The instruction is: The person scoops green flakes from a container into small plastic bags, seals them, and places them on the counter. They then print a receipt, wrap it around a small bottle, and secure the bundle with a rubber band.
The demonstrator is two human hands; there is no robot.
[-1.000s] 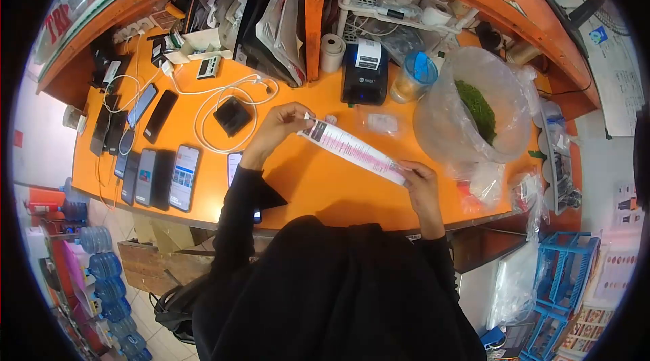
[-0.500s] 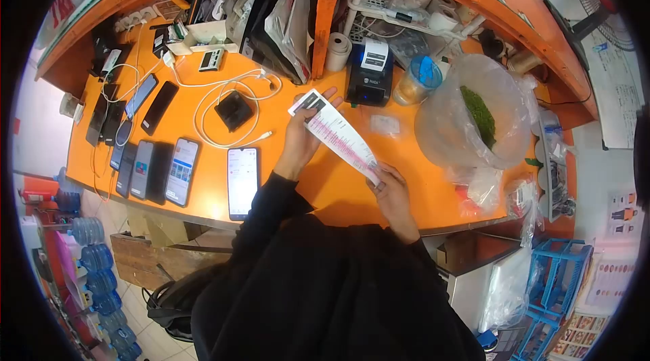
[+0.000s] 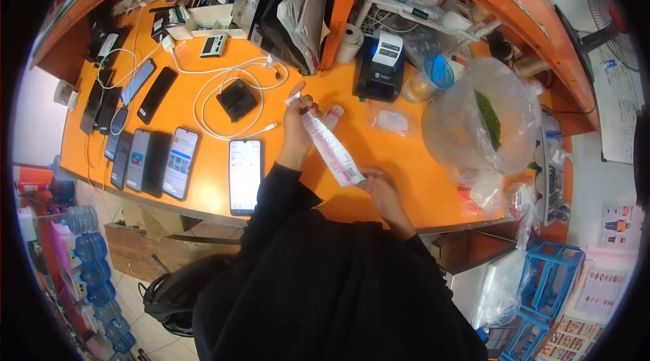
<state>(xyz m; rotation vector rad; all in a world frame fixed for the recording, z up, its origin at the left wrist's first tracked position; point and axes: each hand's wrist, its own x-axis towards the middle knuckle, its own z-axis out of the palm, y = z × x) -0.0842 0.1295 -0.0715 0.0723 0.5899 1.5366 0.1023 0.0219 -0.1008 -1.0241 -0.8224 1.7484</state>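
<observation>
A long paper receipt (image 3: 330, 147) with pinkish printing and a square code at its lower end stretches between my two hands. My left hand (image 3: 296, 129) grips its upper end, fingers closed, and the paper there is bent, with a piece folded out to the right. At the lower end, my right hand (image 3: 382, 193) has its fingers closed on the edge of the paper. Just left of my left forearm, a phone (image 3: 245, 177) with a lit white screen lies on the orange table (image 3: 291, 202).
Several phones (image 3: 180, 162) lie at the left beside a white cable (image 3: 198, 100) and a black square box (image 3: 236, 100). Behind my hands stands a receipt printer (image 3: 380, 68). A plastic tub (image 3: 452, 127) with something green and a small clear bag (image 3: 391, 120) are at the right.
The receipt's upper end has become bent, with a piece now folded out to the right. My right hand has shifted slightly down, and the view has turned a little.
</observation>
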